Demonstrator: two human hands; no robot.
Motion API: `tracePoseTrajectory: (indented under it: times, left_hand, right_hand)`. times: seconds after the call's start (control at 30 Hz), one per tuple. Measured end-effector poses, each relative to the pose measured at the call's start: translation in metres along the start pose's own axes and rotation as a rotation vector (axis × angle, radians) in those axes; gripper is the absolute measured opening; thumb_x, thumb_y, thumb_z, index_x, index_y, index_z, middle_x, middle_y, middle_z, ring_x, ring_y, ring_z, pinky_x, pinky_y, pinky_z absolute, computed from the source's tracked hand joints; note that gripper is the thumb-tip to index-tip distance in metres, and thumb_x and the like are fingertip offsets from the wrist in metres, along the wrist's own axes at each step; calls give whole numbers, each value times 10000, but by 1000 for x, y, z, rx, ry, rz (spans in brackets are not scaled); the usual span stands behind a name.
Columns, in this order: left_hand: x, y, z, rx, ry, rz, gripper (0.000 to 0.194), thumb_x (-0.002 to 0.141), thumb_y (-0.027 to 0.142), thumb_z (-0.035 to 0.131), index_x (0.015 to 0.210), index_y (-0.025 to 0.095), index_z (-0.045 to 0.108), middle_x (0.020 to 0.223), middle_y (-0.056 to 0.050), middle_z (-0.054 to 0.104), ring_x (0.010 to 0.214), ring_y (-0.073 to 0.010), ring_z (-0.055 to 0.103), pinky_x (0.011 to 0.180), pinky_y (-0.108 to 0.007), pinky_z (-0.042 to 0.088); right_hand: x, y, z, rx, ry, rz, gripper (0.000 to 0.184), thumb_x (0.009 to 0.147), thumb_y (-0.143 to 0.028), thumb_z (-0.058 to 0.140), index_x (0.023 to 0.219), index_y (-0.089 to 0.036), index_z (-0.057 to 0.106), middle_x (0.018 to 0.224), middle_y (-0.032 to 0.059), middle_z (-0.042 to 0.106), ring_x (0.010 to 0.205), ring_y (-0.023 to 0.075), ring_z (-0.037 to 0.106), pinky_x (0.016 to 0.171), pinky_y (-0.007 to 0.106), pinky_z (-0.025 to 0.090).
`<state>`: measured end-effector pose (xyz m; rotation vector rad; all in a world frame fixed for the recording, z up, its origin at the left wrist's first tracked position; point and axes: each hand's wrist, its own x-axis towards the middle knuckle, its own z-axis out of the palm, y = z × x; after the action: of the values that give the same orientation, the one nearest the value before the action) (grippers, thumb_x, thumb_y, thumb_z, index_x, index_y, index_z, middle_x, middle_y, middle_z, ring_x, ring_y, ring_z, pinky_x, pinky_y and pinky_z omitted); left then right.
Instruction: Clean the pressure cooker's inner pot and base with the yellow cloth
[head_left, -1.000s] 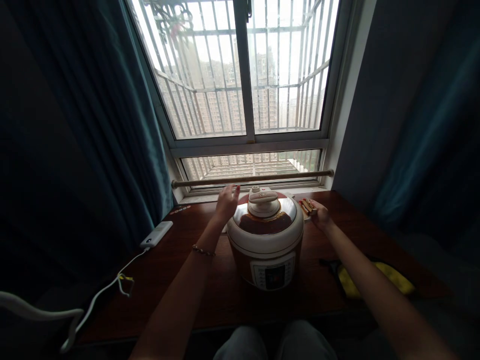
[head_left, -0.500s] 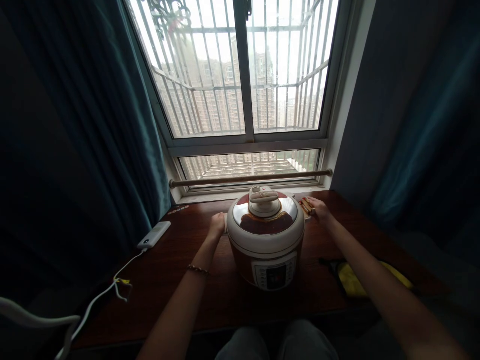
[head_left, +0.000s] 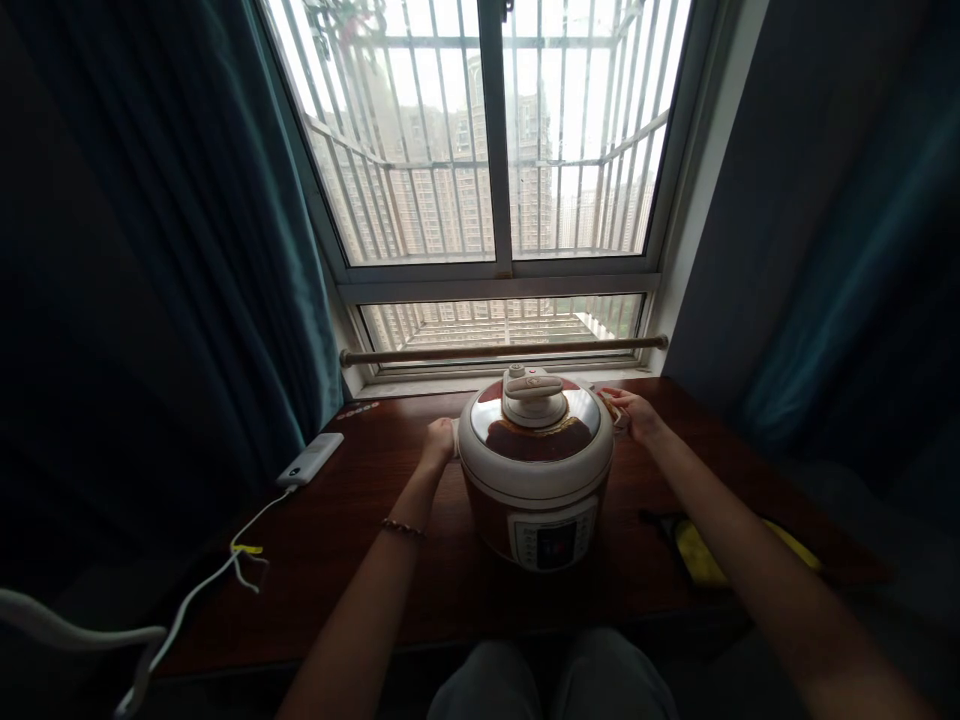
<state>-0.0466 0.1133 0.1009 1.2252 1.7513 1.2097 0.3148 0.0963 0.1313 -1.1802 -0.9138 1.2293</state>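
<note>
An electric pressure cooker (head_left: 536, 480), white and reddish-brown, stands upright on the dark wooden table. Its lid (head_left: 540, 425) is on, with a cream handle on top, and the control panel (head_left: 556, 540) faces me. My left hand (head_left: 440, 440) is closed around the side handle (head_left: 455, 438) on the cooker's left. On the other side my right hand (head_left: 634, 413) has its fingers closed at the right side handle (head_left: 619, 418). A small golden-brown patch shows by those fingers; I cannot make out what it is.
A white power strip (head_left: 311, 460) lies on the left of the table (head_left: 420, 590), its cable (head_left: 187, 600) running toward the lower left. Beneath my right forearm is a yellow and black item (head_left: 697, 555). Behind the table, a rail (head_left: 502, 352) crosses the window. Blue curtains (head_left: 247, 250) hang at the sides.
The view has shifted slightly. My right-hand fingers sit closer around the right handle, and less of the golden-brown patch shows. My left hand keeps its grip; the cooker stands in the same place.
</note>
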Motion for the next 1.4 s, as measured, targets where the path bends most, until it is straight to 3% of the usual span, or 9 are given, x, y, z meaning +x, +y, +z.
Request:
tracePoseTrajectory:
  times: [0.17, 0.4, 0.57, 0.67, 0.77, 0.93, 1.07, 1.23, 1.4]
  left_hand:
    - [-3, 3, -1, -23, 9, -12, 305, 840, 347, 521, 1043, 122, 560, 1032, -46, 581, 889, -198, 580, 742, -357, 502]
    - [-8, 9, -2, -43, 12, -21, 303, 842, 342, 520, 1049, 124, 557, 1032, -49, 581, 884, -192, 582, 739, -355, 503]
    - [-14, 15, -2, -43, 20, -24, 307, 841, 346, 520, 1049, 123, 558, 1035, -45, 580, 891, -200, 580, 744, -359, 502]
    - [-19, 19, -2, -50, 36, -24, 304, 839, 352, 521, 1025, 116, 567, 1001, -35, 588, 858, -195, 587, 715, -340, 509]
    - [-21, 22, -2, -48, 45, -19, 299, 838, 356, 523, 1001, 111, 575, 969, -27, 594, 830, -188, 591, 691, -324, 511]
    - [-19, 22, -2, -27, 40, -10, 283, 839, 348, 523, 982, 110, 578, 946, -27, 598, 807, -173, 592, 677, -314, 509]
    - [-17, 21, 0, -13, 42, -2, 271, 839, 355, 522, 915, 104, 589, 867, -12, 604, 744, -149, 592, 639, -288, 502]
    - [-17, 20, 0, -6, 56, 6, 278, 834, 364, 526, 770, 101, 590, 697, 20, 587, 614, -108, 564, 569, -247, 466]
    - [-18, 20, -1, -15, 73, 22, 280, 823, 343, 533, 687, 103, 584, 602, 27, 565, 564, -105, 537, 528, -233, 419]
  right_hand:
    - [-1, 6, 7, 7, 60, -13, 274, 625, -84, 557, 884, -137, 627, 642, 28, 651, 512, 112, 567, 476, 206, 436]
    - [-1, 15, 3, -45, 50, -84, 246, 735, -249, 561, 943, -146, 640, 686, 28, 669, 494, 108, 555, 445, 203, 414]
    - [6, 16, -5, -153, 11, -162, 327, 785, -359, 538, 1024, -152, 623, 918, 72, 684, 740, 166, 631, 618, 253, 496]
    - [0, 21, -24, -282, 53, -288, 463, 820, -498, 451, 1148, -190, 561, 1181, 69, 586, 1060, 199, 549, 870, 315, 451]
    - [-23, 45, -59, -454, 194, -370, 557, 792, -527, 460, 1218, -171, 508, 1344, 87, 436, 1256, 224, 356, 1052, 372, 258]
    - [-88, 127, -131, -703, 370, -283, 577, 742, -466, 487, 1196, -112, 529, 1335, 147, 429, 1321, 298, 201, 1086, 458, 100]
    - [-129, 190, -173, -1378, 522, -56, 695, 771, -545, 347, 1344, -151, 368, 1449, 87, 247, 1328, 396, 64, 998, 637, 98]
    - [-144, 220, -192, -1685, 452, 15, 762, 746, -625, 340, 1366, -181, 339, 1460, 77, 223, 1312, 432, 95, 975, 636, 157]
    - [-141, 207, -181, -1546, 474, -41, 729, 754, -610, 345, 1317, -151, 412, 1442, 115, 259, 1304, 449, 110, 975, 655, 138]
